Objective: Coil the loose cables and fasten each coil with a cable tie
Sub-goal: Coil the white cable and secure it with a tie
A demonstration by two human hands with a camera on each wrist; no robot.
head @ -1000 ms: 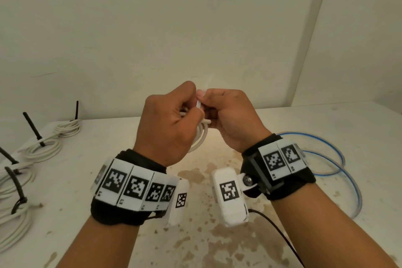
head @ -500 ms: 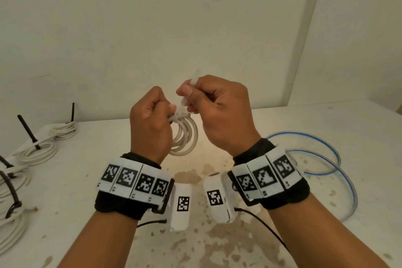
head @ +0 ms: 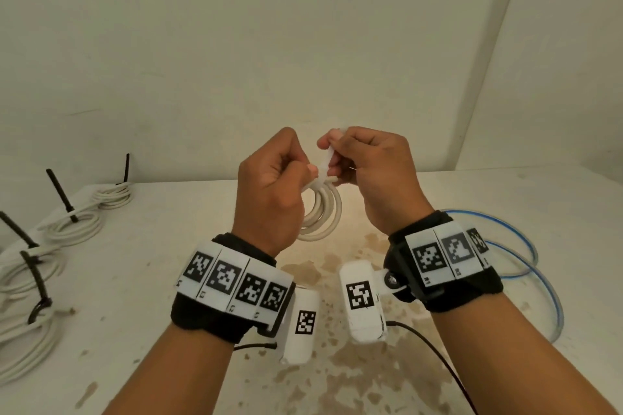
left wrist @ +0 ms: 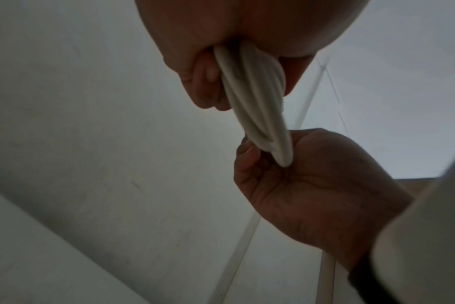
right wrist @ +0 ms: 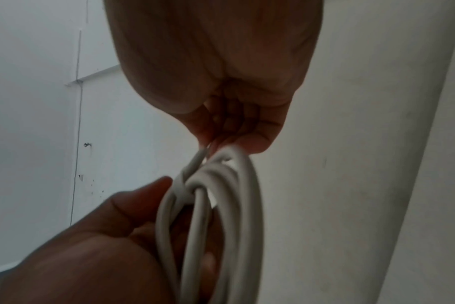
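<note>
Fastening step: left hand [head: 269, 192] grips the white coil [head: 322, 216]; right hand [head: 367, 165] pinches the white cable tie [head: 326, 163] tail; next, pull it snug.

Both forearms reach forward, raised side by side, backs of the hands facing the head camera. The left hand [head: 269, 192] is fisted, fingers [left wrist: 208, 90] curled and gripping; the right hand [head: 374, 175] pinches with thumb and forefinger (knuckles nearly touching the left's).
</note>
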